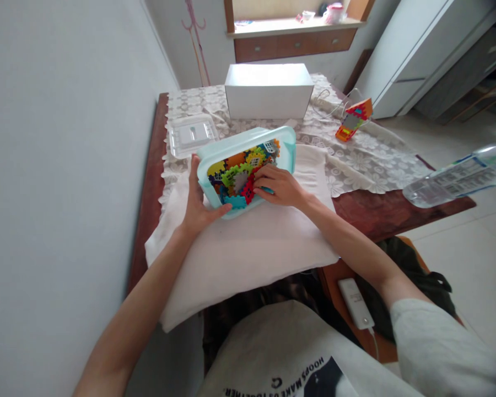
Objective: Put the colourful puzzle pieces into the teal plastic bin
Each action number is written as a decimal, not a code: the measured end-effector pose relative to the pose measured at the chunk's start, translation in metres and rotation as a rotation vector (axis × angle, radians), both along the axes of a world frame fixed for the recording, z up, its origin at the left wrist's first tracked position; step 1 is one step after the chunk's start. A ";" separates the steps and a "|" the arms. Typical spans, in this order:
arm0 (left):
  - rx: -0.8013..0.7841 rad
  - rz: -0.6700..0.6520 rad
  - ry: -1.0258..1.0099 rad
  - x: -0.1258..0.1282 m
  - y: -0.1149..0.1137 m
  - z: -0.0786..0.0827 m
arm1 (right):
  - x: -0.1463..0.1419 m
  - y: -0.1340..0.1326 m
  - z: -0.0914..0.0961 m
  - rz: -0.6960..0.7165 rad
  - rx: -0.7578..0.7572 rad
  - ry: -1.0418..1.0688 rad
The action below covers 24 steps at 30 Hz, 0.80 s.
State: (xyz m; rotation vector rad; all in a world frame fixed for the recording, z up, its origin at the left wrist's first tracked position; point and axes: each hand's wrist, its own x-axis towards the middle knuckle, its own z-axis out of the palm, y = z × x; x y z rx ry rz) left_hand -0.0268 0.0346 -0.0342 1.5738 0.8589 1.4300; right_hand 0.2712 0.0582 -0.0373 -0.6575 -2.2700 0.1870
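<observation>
A pale turquoise plastic box (287, 144) is tipped toward me on a white cloth (256, 248), showing several colourful interlocking toy pieces (242, 173) inside. My left hand (198, 201) grips the box's left edge, thumb on its lower rim. My right hand (279, 184) reaches into the box with its fingers curled among the pieces near a red one; what they hold is hidden.
A clear lid (191, 134) lies behind the box on a lace tablecloth (355, 160). Farther back stands a white cardboard box (268, 89), with a small toy house (354, 118) at its right. A wall runs close on the left. A plastic bottle (458, 176) shows at right.
</observation>
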 end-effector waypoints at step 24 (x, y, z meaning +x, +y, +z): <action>0.500 0.125 0.305 -0.018 0.018 -0.015 | -0.029 -0.014 -0.020 -0.215 0.057 -0.134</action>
